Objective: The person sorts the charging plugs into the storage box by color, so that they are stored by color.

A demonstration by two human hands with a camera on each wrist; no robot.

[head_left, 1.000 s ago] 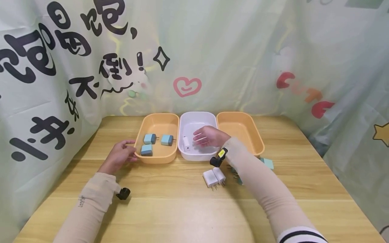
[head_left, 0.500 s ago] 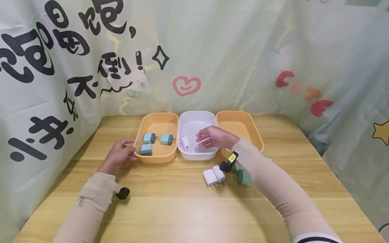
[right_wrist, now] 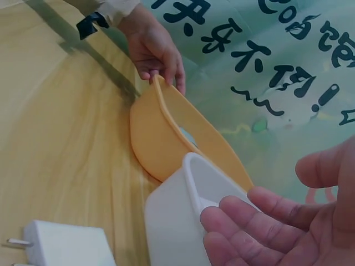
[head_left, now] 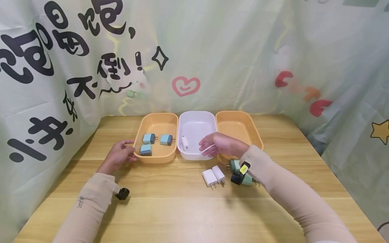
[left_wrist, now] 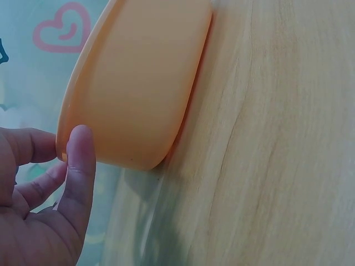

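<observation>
Two white chargers, one on the left [head_left: 209, 178] and one on the right [head_left: 218, 174], lie side by side on the worktop [head_left: 182, 216], just in front of the white tray [head_left: 197, 157], their prongs pointing toward the person and a little to the right. The right hand [head_left: 221, 144] is much the nearer to them: its extended fingers, holding nothing, reach over the near right corner of that tray, so the pair lies on the person's side of the fingertips and slightly to the right, long axes slanting from far left to near right. Another white charger [head_left: 185, 143] rests inside the white tray by its left wall, left of those fingertips. The left hand [head_left: 118, 156], well apart, pinches the near left corner of the left orange tray [head_left: 156, 159] between thumb and fingers; three blue chargers [head_left: 166, 139] sit in it. The right orange tray [head_left: 237, 125] stands against the white tray's other side. Green chargers [head_left: 235, 165] lie under the right wrist, partly covered by a black wrist camera [head_left: 237, 179], so their number is hard to make out. The right fingers hide part of the white tray's floor, and their height above it is unclear. The right wrist view cuts off a white charger at its lower edge.
</observation>
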